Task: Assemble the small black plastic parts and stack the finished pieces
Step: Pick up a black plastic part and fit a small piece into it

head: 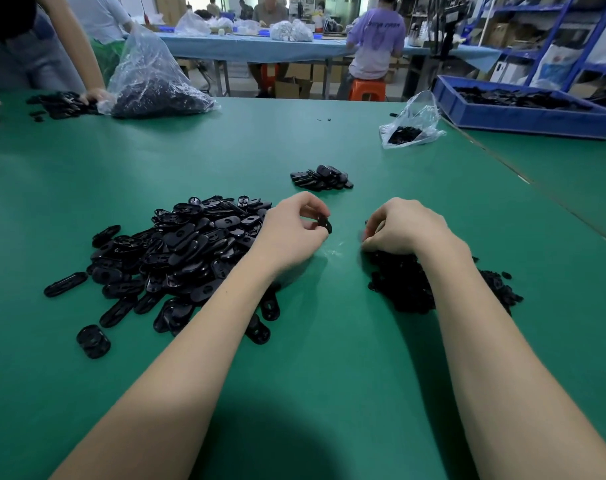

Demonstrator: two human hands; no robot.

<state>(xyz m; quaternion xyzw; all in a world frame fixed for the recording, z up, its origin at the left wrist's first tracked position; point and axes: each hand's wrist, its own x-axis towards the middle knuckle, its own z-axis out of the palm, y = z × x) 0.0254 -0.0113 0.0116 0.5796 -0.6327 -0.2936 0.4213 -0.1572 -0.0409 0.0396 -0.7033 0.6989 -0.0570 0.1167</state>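
A big heap of black oval plastic parts [177,251] lies on the green table [329,358] at my left. My left hand [291,230] pinches one black oval part [324,225] just right of that heap. Over a second heap of smaller black pieces [408,289] my right hand [405,225] hovers with its fingers curled down; what the fingertips hold is hidden. A small stack of finished black pieces [320,178] sits farther back, beyond both hands.
A small clear bag of black parts [410,128] lies at the back right beside a blue bin [523,114] of parts. A large clear bag [152,84] stands at the back left, where another person's hand [95,97] sorts parts. People sit at a far table.
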